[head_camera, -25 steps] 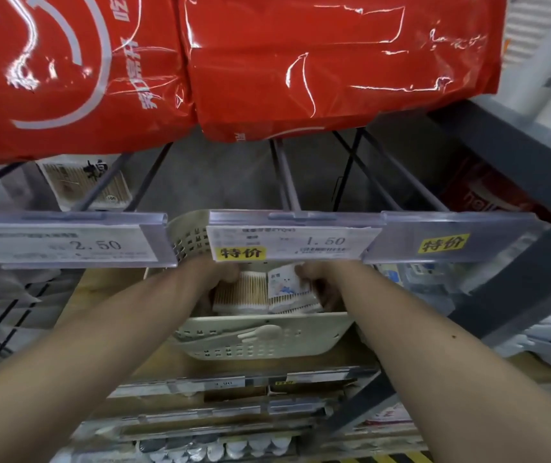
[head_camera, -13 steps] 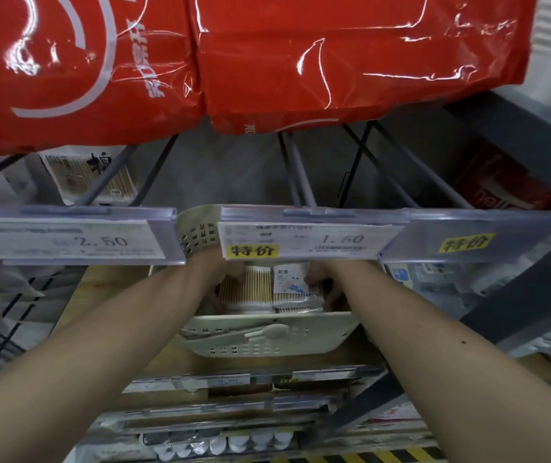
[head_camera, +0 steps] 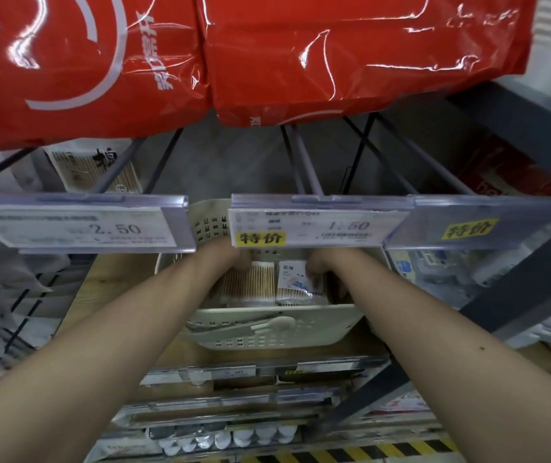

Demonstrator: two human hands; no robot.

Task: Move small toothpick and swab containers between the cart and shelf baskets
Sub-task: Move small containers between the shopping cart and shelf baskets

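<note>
A cream perforated shelf basket [head_camera: 267, 332] sits on the wooden shelf under the price rail. Inside it lie packs of cotton swabs: a clear pack of wooden-stick swabs [head_camera: 250, 285] on the left and a pack with a white label [head_camera: 292, 279] on the right. My left hand [head_camera: 224, 259] reaches into the basket at the left pack, its fingers mostly hidden behind the price tag. My right hand [head_camera: 320, 272] has curled fingers on the right edge of the labelled pack.
Clear price rails with tags [head_camera: 314, 225] hang just above the hands. Big red bags [head_camera: 267, 55] overhang from the shelf above. A swab packet [head_camera: 97, 168] hangs at back left. Packaged goods [head_camera: 434, 272] lie right of the basket; lower shelves hold small white containers [head_camera: 227, 436].
Both hands stay in the basket on the swab packs, sinking a little deeper into it. The view has tipped slightly, so the price rail sits lower over the hands.
</note>
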